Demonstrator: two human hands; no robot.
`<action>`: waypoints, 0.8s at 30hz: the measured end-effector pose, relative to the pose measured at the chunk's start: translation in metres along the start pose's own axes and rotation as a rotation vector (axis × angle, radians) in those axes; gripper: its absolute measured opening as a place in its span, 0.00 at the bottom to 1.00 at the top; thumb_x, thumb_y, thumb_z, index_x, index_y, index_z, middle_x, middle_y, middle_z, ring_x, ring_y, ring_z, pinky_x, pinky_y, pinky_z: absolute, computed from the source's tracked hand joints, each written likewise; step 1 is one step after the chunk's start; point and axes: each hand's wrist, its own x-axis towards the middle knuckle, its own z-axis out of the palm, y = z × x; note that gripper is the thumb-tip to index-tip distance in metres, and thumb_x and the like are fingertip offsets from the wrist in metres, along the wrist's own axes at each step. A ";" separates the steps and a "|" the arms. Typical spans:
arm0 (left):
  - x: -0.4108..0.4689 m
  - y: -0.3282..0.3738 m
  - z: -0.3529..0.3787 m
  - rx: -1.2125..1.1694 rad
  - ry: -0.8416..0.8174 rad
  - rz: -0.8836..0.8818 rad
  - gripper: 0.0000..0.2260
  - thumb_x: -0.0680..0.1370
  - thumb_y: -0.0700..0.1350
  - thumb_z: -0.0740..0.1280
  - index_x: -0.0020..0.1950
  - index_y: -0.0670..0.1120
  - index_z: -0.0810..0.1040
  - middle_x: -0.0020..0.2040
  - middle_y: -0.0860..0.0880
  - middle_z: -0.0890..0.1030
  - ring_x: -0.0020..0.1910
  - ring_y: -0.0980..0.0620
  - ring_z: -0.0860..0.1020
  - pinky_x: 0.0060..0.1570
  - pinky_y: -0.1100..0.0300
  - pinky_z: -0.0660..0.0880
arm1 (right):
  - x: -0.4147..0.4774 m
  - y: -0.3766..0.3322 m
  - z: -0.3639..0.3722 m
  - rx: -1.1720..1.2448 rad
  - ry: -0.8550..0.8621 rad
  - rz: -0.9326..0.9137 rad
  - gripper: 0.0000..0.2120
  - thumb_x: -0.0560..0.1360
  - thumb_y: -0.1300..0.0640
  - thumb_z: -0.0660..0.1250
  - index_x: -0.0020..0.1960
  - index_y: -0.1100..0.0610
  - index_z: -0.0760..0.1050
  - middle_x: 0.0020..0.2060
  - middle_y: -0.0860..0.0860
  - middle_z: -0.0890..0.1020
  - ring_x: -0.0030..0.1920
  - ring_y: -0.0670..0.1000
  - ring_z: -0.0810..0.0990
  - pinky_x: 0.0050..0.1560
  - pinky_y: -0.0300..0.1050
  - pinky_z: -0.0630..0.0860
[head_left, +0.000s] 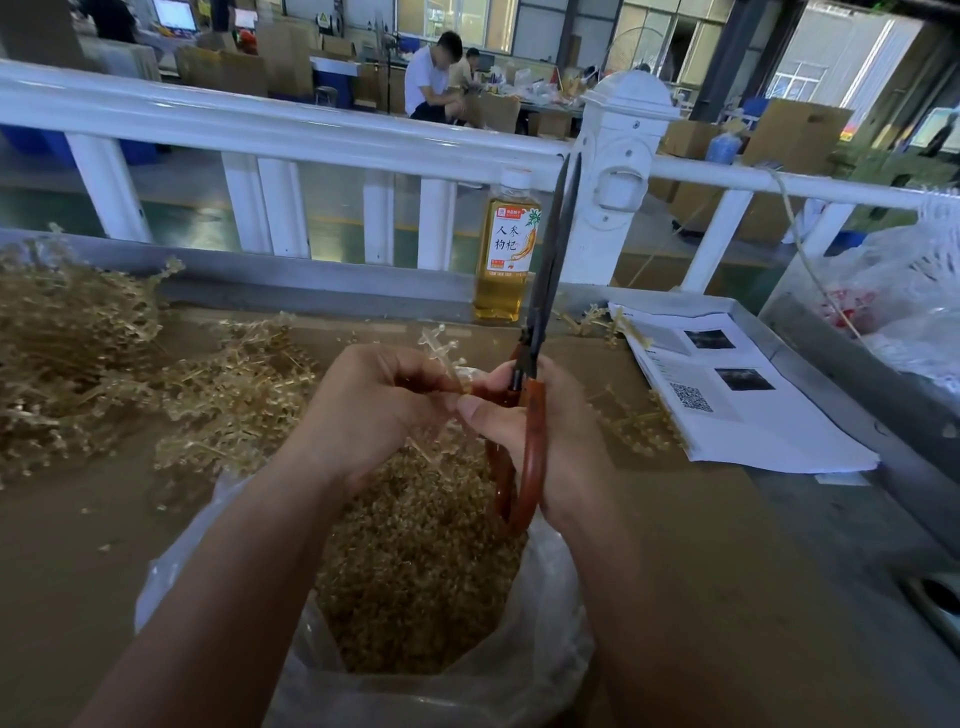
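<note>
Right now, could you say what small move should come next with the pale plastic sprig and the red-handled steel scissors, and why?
Probably tip the red-handled steel scissors down onto the pale plastic sprig: their blades point upward, while the left hand pinches it above the clear plastic bag of clippings.

1 pair of scissors (534, 410), 1 plastic sprig (441, 348) in hand, 1 bottle (506, 249), 1 clear bag (545, 649), 1 stack of printed sheets (737, 410). The loose sprigs (78, 338) are too many to count.
</note>
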 end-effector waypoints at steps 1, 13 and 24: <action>0.000 0.000 0.000 0.009 0.000 0.016 0.06 0.68 0.29 0.70 0.35 0.39 0.81 0.29 0.51 0.77 0.28 0.57 0.74 0.28 0.66 0.71 | 0.000 -0.001 0.000 -0.002 -0.011 0.003 0.13 0.66 0.57 0.76 0.39 0.53 0.70 0.35 0.45 0.78 0.35 0.41 0.78 0.37 0.32 0.73; -0.001 -0.007 0.002 0.045 -0.085 0.049 0.06 0.71 0.29 0.68 0.38 0.38 0.78 0.31 0.50 0.81 0.31 0.56 0.77 0.30 0.66 0.74 | -0.001 0.002 0.001 -0.053 -0.034 0.008 0.13 0.68 0.61 0.73 0.37 0.51 0.70 0.33 0.46 0.76 0.31 0.41 0.75 0.28 0.26 0.68; 0.002 -0.011 -0.004 0.159 -0.064 -0.001 0.07 0.71 0.32 0.70 0.42 0.44 0.77 0.32 0.49 0.82 0.32 0.53 0.80 0.33 0.63 0.76 | 0.002 0.005 0.009 -0.032 -0.007 0.031 0.14 0.68 0.66 0.73 0.37 0.53 0.68 0.32 0.43 0.75 0.25 0.29 0.72 0.27 0.22 0.67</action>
